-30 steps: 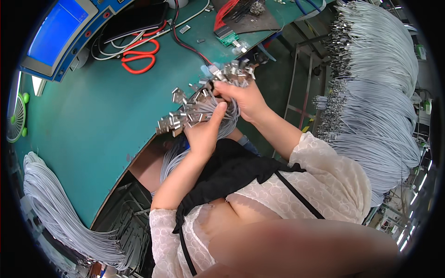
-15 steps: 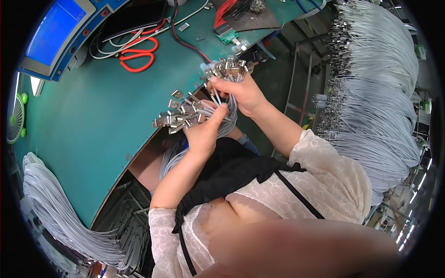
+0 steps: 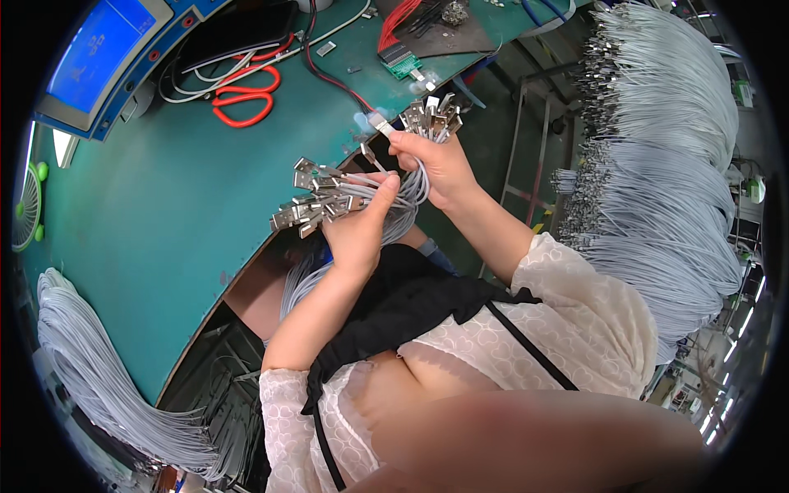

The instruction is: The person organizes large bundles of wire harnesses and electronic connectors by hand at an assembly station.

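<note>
Table [image 3: 148,246]: a green top with a curved near edge is seen; every place below is given from it.
Hung cables [image 3: 674,189]: a great mass of grey cables with metal plugs is draped on a rack well to the right of the table.
Second hank [image 3: 90,378]: more grey cables are hung off the table's lower left edge.
Screen [image 3: 99,49]: a blue screen in a blue frame is set at the table's far left corner.
Scissors [image 3: 242,90]: red-handled scissors are laid on the table near the screen, beside white and black wires.
Green board [image 3: 400,59]: a small board with red wires is placed at the table's far right edge.
Cable bundle [image 3: 403,193]: a bundle of grey cables is held over the table's near edge, its loose lengths hanging down below that edge.
Left hand [image 3: 357,226]: closed round one fan of plugs [image 3: 308,197], thumb pressed on the cables.
Right hand [image 3: 436,164]: closed round a second cluster of plugs [image 3: 431,115], with one plug [image 3: 380,123] pinched out at the fingertips.
Step in hand: the plugs appear to be sorted or counted from one hand to the other.
Next move: a single plug would probably have to be parted from the fan without loosening the rest.
Hard to make out: the number of plugs, the hanging ends behind the forearm, and the fan cut off at the picture's left rim.
</note>
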`<state>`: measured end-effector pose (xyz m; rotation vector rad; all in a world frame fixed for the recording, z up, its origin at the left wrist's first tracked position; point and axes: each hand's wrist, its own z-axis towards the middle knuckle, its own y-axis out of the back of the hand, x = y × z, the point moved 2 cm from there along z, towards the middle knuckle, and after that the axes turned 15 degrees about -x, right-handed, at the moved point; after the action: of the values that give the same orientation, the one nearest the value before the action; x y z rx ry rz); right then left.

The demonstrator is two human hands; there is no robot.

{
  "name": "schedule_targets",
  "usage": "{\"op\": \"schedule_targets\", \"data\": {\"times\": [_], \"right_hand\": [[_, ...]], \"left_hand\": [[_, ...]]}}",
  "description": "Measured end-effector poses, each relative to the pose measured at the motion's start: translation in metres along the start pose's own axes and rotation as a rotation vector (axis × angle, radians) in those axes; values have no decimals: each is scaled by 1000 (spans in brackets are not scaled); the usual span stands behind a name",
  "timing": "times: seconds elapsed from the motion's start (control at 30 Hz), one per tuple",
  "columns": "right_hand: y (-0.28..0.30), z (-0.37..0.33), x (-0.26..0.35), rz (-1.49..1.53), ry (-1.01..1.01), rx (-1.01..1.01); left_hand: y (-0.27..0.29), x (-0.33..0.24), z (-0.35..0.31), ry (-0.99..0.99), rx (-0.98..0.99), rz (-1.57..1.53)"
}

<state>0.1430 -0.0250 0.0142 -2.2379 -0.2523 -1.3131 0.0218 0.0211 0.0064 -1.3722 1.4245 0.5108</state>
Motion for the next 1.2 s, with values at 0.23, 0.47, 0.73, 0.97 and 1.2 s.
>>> {"op": "schedule_targets", "data": {"times": [0.23,0.47,0.73,0.97,1.2], "right_hand": [[-22,-9,10,-12,33,48],[-8,-17,4,-107,30,115],[-1,-8,3,-43,33,46],[-3,2,5,43,-7,60],[-19,-7,10,-131,-25,83]], "left_hand": [[-5,0,4,84,0,-71],[4,11,3,6,56,9],[-6,-5,-9,23,74,-62],[2,3,-3,-86,-37,-17],[5,9,-2,-60,56,-45]]}}
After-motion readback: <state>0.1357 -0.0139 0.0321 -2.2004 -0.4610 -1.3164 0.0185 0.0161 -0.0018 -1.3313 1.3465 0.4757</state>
